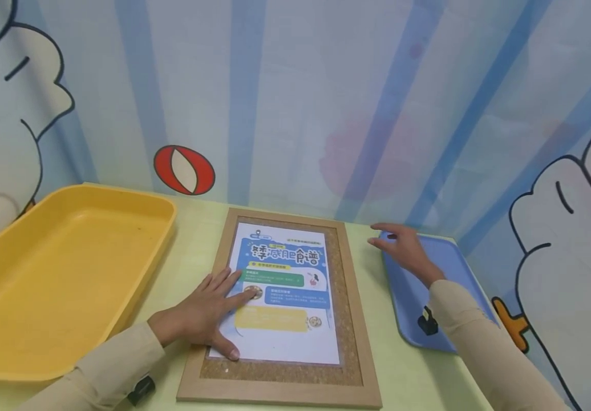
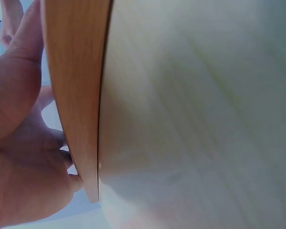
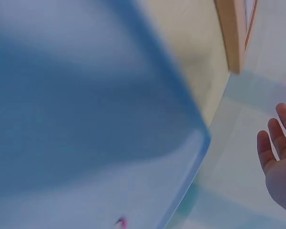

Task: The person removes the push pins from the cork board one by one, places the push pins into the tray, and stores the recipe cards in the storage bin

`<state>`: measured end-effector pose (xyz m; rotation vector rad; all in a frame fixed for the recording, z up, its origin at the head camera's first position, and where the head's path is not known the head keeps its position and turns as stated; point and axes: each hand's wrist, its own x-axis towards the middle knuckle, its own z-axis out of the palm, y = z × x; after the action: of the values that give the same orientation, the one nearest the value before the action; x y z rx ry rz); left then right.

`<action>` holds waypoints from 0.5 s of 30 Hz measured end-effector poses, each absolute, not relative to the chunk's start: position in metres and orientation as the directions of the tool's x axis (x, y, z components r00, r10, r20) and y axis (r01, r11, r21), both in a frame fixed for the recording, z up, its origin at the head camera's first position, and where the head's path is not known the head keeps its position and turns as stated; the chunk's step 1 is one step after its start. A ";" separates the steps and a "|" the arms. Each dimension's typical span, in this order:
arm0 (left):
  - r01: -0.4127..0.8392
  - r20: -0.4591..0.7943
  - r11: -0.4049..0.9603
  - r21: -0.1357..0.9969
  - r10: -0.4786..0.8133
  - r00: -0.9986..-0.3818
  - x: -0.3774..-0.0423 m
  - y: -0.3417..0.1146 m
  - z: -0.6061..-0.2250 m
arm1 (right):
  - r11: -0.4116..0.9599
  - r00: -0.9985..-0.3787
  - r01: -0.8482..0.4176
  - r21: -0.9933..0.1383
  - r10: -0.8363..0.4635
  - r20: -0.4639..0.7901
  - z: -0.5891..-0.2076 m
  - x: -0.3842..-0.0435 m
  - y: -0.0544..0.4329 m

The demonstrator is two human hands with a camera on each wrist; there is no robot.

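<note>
Flatly, the left hand (image 1: 200,317) spreads over the printed white paper sheet (image 1: 282,345) on the wood-framed corkboard (image 1: 285,373), gripping nothing; even pressure should steady it. Right of the corkboard, the right hand (image 1: 409,251) hovers half-spread, apparently empty.

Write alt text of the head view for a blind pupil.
A left hand rests spread across a framed cork board and its printed sheet; the right hand hovers over a corner of a blue tray. A yellow tray stands at left.
</note>
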<state>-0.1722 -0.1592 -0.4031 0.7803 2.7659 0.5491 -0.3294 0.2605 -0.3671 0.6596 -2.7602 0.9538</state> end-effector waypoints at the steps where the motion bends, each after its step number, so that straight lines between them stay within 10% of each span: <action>1: 0.457 -0.106 0.789 0.410 0.539 -0.836 -0.172 -0.159 -0.403 | 0.696 -0.888 -0.460 -0.551 -0.368 0.277 -0.367 -0.331 0.255; 15: 0.462 -0.104 0.786 0.412 0.544 -0.833 -0.172 -0.159 -0.403 | 0.683 -0.878 -0.475 -0.555 -0.414 0.241 -0.362 -0.340 0.186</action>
<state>-0.1724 -0.1590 -0.4033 0.7878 2.7599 0.5535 -0.3405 0.1860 -0.3620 0.7397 -2.7937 0.9614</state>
